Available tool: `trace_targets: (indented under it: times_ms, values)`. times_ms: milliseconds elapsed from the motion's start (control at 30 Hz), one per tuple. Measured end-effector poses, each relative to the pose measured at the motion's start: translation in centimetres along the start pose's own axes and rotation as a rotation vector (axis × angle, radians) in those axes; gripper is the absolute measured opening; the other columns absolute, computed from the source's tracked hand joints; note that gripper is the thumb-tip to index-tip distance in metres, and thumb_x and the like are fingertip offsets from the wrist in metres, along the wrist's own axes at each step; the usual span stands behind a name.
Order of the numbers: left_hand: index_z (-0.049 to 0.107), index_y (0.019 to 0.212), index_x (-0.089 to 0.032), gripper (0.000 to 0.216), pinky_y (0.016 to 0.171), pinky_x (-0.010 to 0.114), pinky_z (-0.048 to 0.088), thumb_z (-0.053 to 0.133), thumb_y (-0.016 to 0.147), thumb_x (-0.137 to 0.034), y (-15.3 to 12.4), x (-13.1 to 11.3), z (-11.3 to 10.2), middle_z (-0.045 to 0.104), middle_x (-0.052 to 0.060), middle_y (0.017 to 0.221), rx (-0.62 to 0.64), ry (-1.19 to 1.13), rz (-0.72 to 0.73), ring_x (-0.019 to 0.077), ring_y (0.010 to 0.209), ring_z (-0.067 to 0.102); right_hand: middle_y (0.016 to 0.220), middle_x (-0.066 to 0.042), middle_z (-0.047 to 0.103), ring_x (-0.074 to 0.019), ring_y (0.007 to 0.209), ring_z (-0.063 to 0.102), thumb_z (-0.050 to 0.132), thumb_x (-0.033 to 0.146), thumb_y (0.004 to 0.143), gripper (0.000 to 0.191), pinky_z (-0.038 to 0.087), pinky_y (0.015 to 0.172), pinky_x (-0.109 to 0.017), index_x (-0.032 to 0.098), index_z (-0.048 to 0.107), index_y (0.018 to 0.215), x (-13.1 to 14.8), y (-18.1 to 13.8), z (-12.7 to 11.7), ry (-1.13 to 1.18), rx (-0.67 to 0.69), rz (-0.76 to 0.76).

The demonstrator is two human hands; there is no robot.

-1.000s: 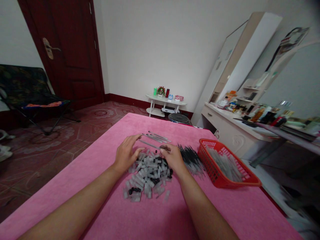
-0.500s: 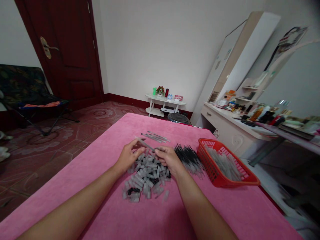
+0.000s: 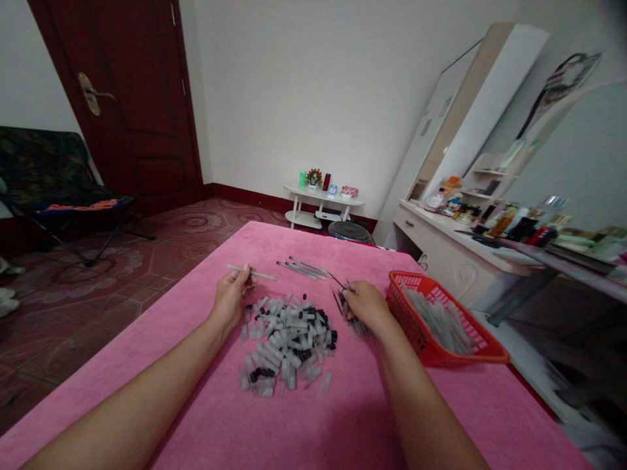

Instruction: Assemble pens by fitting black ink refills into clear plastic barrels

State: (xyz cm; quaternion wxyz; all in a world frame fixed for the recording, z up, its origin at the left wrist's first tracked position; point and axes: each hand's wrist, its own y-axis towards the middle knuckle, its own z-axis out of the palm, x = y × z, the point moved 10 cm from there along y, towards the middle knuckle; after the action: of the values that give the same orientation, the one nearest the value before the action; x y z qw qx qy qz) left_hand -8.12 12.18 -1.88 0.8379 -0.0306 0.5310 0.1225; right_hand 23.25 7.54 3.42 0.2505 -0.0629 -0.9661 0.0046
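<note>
My left hand (image 3: 230,297) pinches a clear pen barrel (image 3: 264,276) above the cloth, left of the loose parts. My right hand (image 3: 366,303) is closed over the pile of black pen refills (image 3: 360,327), hiding much of it. From its fingertips a thin dark refill (image 3: 336,281) points up and to the left. Between my hands lies a heap of clear pen caps (image 3: 289,336) mixed with small black plugs (image 3: 304,355). Beyond the heap, several pens with dark ends (image 3: 306,268) lie side by side.
A red plastic basket (image 3: 409,334) holding many clear barrels (image 3: 438,320) stands right of the refills. Everything rests on a pink cloth-covered table (image 3: 206,372). A white dresser (image 3: 455,251) with bottles is at the right, a folding chair (image 3: 63,176) at the left.
My hands have moved apart. The left has drawn back leftward with the barrel; the right has gone from above the caps to the refill pile and gripped a refill.
</note>
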Motion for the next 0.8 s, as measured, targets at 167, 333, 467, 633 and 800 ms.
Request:
trace_targets:
  times_ms: [167,333,467,633,800]
  values:
    - [0.062,0.076,-0.013,0.038,0.052,0.018,0.039,0.068,0.070,-0.050,-1.8,-0.3,2.7,0.060,0.000,0.063,0.123,0.126,0.011,0.0083,0.054,0.051,0.104,-0.019,0.067,-0.0303,0.098,0.062,0.053,0.031,0.082,0.029,0.044,0.079,-0.036,0.013,0.069,0.098,-0.8,-0.5,-3.8,-0.341,-0.256,0.048]
    - [0.066,0.082,-0.013,0.036,0.054,0.021,0.041,0.068,0.071,-0.047,-4.5,-0.5,6.6,0.065,0.003,0.067,0.337,0.235,-0.005,0.0102,0.056,0.055,0.097,-0.008,0.071,-0.0185,0.085,0.063,0.057,0.034,0.082,0.029,0.043,0.074,-0.026,0.017,0.069,0.102,5.8,-1.9,-0.6,0.050,-0.157,-0.333]
    - [0.068,0.081,-0.011,0.036,0.058,0.023,0.044,0.070,0.071,-0.046,-6.3,-0.1,9.0,0.066,0.004,0.067,0.523,0.270,-0.005,0.0119,0.059,0.057,0.087,-0.003,0.071,-0.0162,0.076,0.061,0.067,0.030,0.074,0.024,0.040,0.067,-0.024,0.021,0.070,0.096,9.7,-4.0,1.8,0.092,-0.094,-0.461]
    - [0.062,0.108,-0.014,0.045,0.054,0.020,0.043,0.067,0.075,-0.044,-5.3,0.0,7.8,0.065,0.002,0.070,0.472,0.253,-0.002,0.0107,0.058,0.057,0.091,-0.003,0.072,-0.0165,0.082,0.064,0.061,0.021,0.076,0.026,0.041,0.070,-0.024,0.024,0.069,0.100,8.6,-4.0,-0.9,-0.010,-0.147,-0.376]
    - [0.064,0.101,-0.014,0.048,0.048,0.019,0.039,0.070,0.069,-0.049,-2.3,-0.1,3.8,0.063,0.000,0.069,0.263,0.271,0.045,0.0083,0.052,0.052,0.095,-0.010,0.072,-0.0230,0.089,0.065,0.056,0.027,0.076,0.030,0.044,0.071,-0.028,0.021,0.070,0.102,-0.8,-2.9,-10.6,-0.234,-0.436,0.053]
